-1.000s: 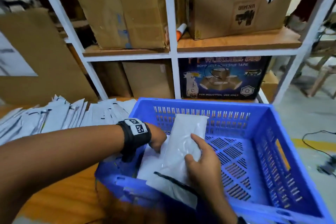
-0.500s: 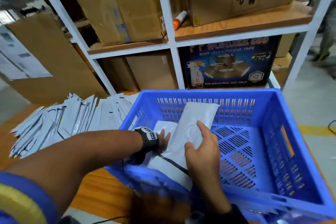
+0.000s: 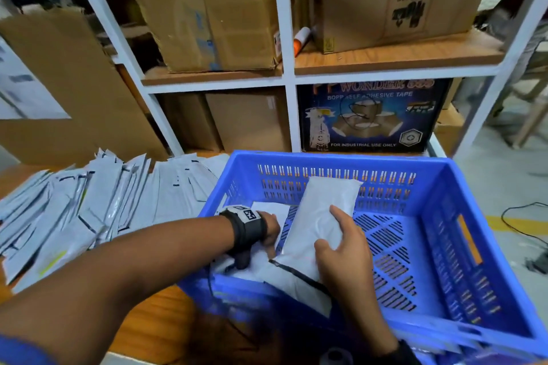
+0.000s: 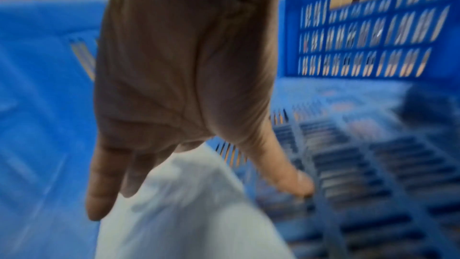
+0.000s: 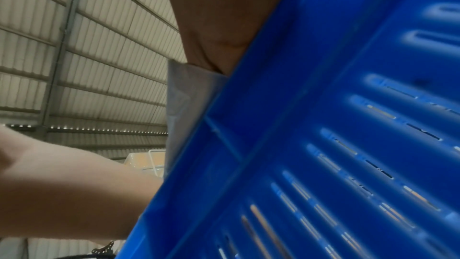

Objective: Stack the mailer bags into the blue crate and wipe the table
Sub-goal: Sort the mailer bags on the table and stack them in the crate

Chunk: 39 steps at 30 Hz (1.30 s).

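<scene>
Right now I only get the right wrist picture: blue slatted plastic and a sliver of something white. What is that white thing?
Observer: It's a white mailer bag. The right hand grips it, slanted, inside the blue crate.
Operator: Is the other hand busy?
Observer: The left hand is in the crate too, with its fingers straight over a flat bag lying by the crate's left wall.
Operator: Are there more bags to pack?
Observer: Yes, a spread of mailer bags lies on the wooden table, left of the crate.
</scene>
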### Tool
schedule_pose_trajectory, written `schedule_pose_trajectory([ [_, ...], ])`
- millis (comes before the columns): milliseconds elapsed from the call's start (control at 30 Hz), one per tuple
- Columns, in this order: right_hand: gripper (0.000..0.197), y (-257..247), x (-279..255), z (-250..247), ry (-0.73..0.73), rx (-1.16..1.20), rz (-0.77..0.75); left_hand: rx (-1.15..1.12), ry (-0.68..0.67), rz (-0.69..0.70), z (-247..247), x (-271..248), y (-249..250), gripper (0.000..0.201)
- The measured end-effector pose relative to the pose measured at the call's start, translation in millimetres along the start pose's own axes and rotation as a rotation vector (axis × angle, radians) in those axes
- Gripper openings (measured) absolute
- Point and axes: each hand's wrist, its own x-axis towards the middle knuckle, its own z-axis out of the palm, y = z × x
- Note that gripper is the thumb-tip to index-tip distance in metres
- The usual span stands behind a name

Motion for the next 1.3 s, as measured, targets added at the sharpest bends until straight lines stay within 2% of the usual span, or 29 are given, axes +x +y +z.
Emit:
schedule_pose_trajectory([
  [33, 0.063, -0.2, 0.4, -0.1, 0.011, -0.009, 0.013, 0.03, -0.02, 0.016, -13.8, -5.5, -1.3, 0.081],
  [100, 0.062, 0.0, 0.8, 0.6, 0.03, -0.03, 0.015, -0.016, -0.008, 0.045, -35.1, -29.9, -4.2, 0.055],
  [167, 0.062, 0.7, 0.2, 3.9, 0.019, -0.07, 0.003, 0.007, 0.091, 0.126, -51.8, -58.2, -18.4, 0.049],
  [300, 0.069, -3.0, 0.1, 7.9, -0.022, -0.185, 0.014, -0.096, 0.352, 0.319, -36.8, -79.0, -66.9, 0.06],
  [367, 0.071, -4.1, 4.8, 7.7, -0.078, -0.213, 0.042, -0.107, 0.43, 0.319, -15.6, -87.5, -87.5, 0.069],
  [533, 0.066, -19.1, 29.2, -10.3, -0.217, -0.316, 0.094, -0.075, 0.496, 0.173, 40.0, -85.8, -125.9, 0.089],
  [667, 0.048, -60.2, 63.3, -28.5, -0.314, -0.575, 0.012, -0.26, 0.612, 0.265, 66.2, -66.0, -133.7, 0.122],
  [800, 0.036, -67.4, 100.4, -6.2, -0.424, -0.657, 0.071, -0.457, 0.706, 0.238, 68.9, -58.4, -122.7, 0.115],
  [900, 0.028, -43.5, 117.4, 23.3, -0.493, -0.671, 0.172, -0.517, 0.741, 0.231, 72.8, -54.8, -119.8, 0.114],
  [1033, 0.015, 0.8, 119.7, 57.2, -0.711, -0.774, 0.254, -0.53, 0.762, 0.205, 72.4, -58.0, -117.7, 0.105],
  [1167, 0.026, 18.8, 118.1, 66.7, -0.813, -0.835, 0.286, -0.502, 0.748, 0.166, 70.4, -63.0, -117.2, 0.094],
  [1267, 0.052, 16.0, 128.0, 62.0, -0.753, -1.166, 0.061, -0.471, 0.732, 0.148, 68.9, -63.8, -117.4, 0.093],
  [1300, 0.057, 15.9, 129.5, 63.5, -0.733, -1.209, 0.004, -0.464, 0.731, 0.143, 68.2, -64.0, -116.8, 0.091],
])
